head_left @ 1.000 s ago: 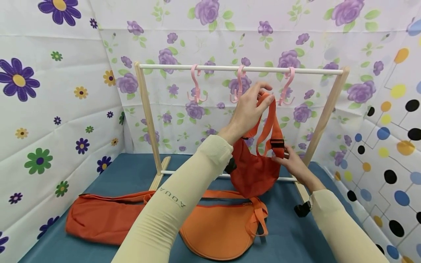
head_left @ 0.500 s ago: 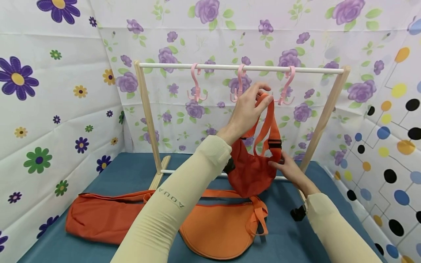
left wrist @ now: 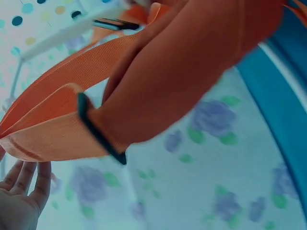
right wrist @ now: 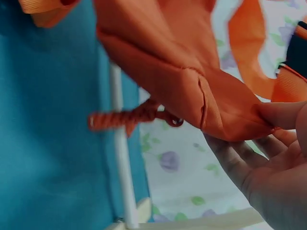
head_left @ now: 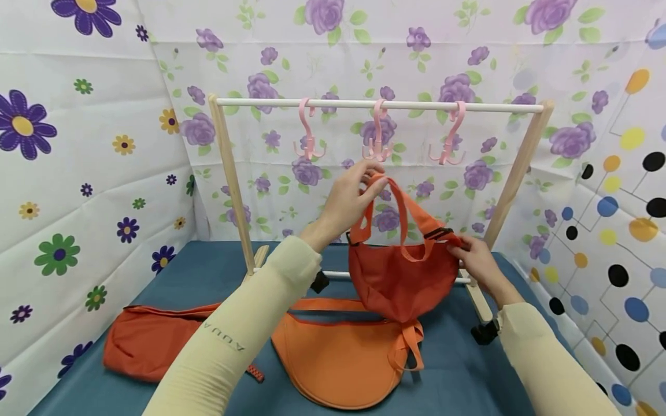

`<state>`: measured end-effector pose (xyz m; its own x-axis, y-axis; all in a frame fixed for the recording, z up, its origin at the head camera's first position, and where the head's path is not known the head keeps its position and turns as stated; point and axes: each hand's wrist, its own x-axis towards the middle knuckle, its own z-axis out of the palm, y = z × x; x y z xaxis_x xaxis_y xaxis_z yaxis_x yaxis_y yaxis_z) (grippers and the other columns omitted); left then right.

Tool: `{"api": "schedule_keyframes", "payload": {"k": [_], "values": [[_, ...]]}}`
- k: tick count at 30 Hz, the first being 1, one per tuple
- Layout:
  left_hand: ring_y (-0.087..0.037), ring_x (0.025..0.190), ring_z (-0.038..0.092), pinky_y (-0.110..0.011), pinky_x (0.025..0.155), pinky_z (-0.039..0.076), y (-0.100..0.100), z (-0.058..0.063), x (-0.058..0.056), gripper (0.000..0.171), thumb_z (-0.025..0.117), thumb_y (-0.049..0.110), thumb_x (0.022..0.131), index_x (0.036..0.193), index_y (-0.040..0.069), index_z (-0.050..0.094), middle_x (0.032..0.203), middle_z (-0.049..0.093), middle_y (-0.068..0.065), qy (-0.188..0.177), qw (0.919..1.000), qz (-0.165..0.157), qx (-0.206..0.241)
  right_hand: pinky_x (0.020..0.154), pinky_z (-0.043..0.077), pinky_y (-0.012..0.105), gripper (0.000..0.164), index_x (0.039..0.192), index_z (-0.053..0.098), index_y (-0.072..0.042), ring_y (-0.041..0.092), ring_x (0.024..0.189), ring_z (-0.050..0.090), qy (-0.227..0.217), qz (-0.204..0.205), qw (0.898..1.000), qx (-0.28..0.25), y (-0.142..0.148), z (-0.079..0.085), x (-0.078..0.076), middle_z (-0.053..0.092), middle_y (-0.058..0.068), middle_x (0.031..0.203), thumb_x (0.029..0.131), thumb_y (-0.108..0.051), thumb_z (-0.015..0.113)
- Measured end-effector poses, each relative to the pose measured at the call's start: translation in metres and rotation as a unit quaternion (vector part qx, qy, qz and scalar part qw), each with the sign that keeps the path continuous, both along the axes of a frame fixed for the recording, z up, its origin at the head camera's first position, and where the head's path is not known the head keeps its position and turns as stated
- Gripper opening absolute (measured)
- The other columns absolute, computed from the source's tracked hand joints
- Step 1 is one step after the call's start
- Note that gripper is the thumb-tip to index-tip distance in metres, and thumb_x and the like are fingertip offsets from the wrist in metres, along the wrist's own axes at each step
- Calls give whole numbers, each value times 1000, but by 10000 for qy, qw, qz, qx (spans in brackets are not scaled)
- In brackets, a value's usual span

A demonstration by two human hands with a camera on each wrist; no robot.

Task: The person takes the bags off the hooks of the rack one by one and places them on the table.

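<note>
A dark orange shoulder bag (head_left: 403, 283) hangs in the air in front of the rack. My left hand (head_left: 348, 193) pinches the top of its orange strap (head_left: 416, 214), just below the middle pink hook (head_left: 378, 136). At the bag's upper right corner, near the black buckle (head_left: 439, 233), my right hand (head_left: 481, 263) grips the fabric between thumb and fingers. In the right wrist view a braided cord (right wrist: 124, 119) dangles from the bag. The left wrist view shows the strap passing above the left hand's fingers (left wrist: 42, 184).
Two more pink hooks, left (head_left: 308, 133) and right (head_left: 451, 136), hang on the rack's white rail (head_left: 338, 103). On the blue cloth (head_left: 452, 381) lie a half-round orange bag (head_left: 338, 364) and a rust-coloured bag (head_left: 137, 346), the latter partly behind my left sleeve.
My left hand has moved left and down with the strap, away from the right hook. The bag has spread wider, and my right hand has shifted right with its corner.
</note>
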<state>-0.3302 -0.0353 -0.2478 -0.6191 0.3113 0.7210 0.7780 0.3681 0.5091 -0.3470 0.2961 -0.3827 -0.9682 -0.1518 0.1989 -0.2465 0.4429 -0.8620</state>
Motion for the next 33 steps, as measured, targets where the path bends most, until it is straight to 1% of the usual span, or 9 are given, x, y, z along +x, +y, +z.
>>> {"api": "schedule_keyframes", "payload": {"k": [4, 7, 11, 15, 19, 23, 25, 29, 33], "values": [[-20, 105, 66, -32, 87, 56, -27, -24, -3, 29, 59, 28, 109, 130, 8, 63, 115, 66, -7, -416, 9987, 239, 188, 74, 58, 23, 50, 152, 45, 7, -3, 89, 63, 205, -27, 9998, 30, 4, 19, 4, 55, 35, 141, 110, -20, 53], [-24, 107, 65, -38, 92, 55, -43, -43, -7, 27, 57, 26, 109, 128, 7, 63, 115, 65, -9, -729, 9961, 326, 361, 70, 57, 24, 49, 150, 49, 5, 0, 86, 64, 457, -56, 9989, 25, 4, 37, 9, 60, 32, 135, 110, -21, 55], [-27, 110, 64, -44, 96, 53, -59, -72, -14, 26, 55, 26, 110, 127, 7, 63, 118, 64, -12, -1106, 9918, 418, 484, 70, 58, 24, 45, 146, 56, 2, 3, 85, 67, 766, -100, 9970, 110, -3, 65, 17, 70, 17, 121, 108, -23, 59], [-29, 111, 63, -46, 94, 53, -69, -99, -22, 29, 51, 29, 112, 131, 8, 61, 119, 66, -14, -1520, 9849, 544, 621, 69, 58, 23, 42, 143, 59, -1, 5, 83, 69, 948, 9, 9955, 79, -17, 97, 26, 73, -2, 108, 107, -22, 61], [-30, 108, 66, -45, 89, 55, -72, -123, -27, 33, 46, 26, 114, 136, 5, 59, 119, 67, -19, -1854, 9795, 342, 707, 59, 54, 22, 35, 138, 62, -6, 6, 66, 63, 889, 124, 9960, -29, -34, 124, 37, 74, -9, 97, 106, -20, 62], [-31, 107, 67, -45, 92, 55, -69, -135, -26, 34, 46, 25, 114, 138, 6, 59, 120, 67, -19, -2094, 9756, 55, 653, 57, 53, 23, 29, 131, 66, -8, 7, 63, 63, 658, 265, 9974, -79, -45, 142, 44, 75, -11, 95, 105, -21, 63], [-32, 109, 66, -46, 96, 54, -67, -139, -25, 34, 46, 26, 114, 139, 7, 58, 122, 67, -19, -2160, 9750, 46, 519, 63, 58, 26, 27, 130, 66, -8, 9, 76, 70, 518, 371, 9979, -137, -48, 146, 46, 75, -11, 97, 106, -20, 62], [-34, 119, 63, -50, 102, 50, -65, -148, -24, 40, 43, 27, 114, 147, 6, 53, 131, 64, -17, -2359, 9716, 133, 93, 68, 61, 29, 26, 129, 66, -10, 11, 81, 73, 367, 439, 9981, -217, -51, 153, 49, 75, -11, 98, 106, -19, 61], [-36, 124, 61, -50, 104, 49, -65, -162, -22, 44, 41, 28, 115, 152, 6, 47, 137, 61, -17, -2779, 9603, 15, -256, 70, 62, 30, 26, 129, 66, -8, 11, 81, 73, 372, 459, 9981, -158, -55, 158, 53, 75, -10, 98, 106, -20, 61]]}}
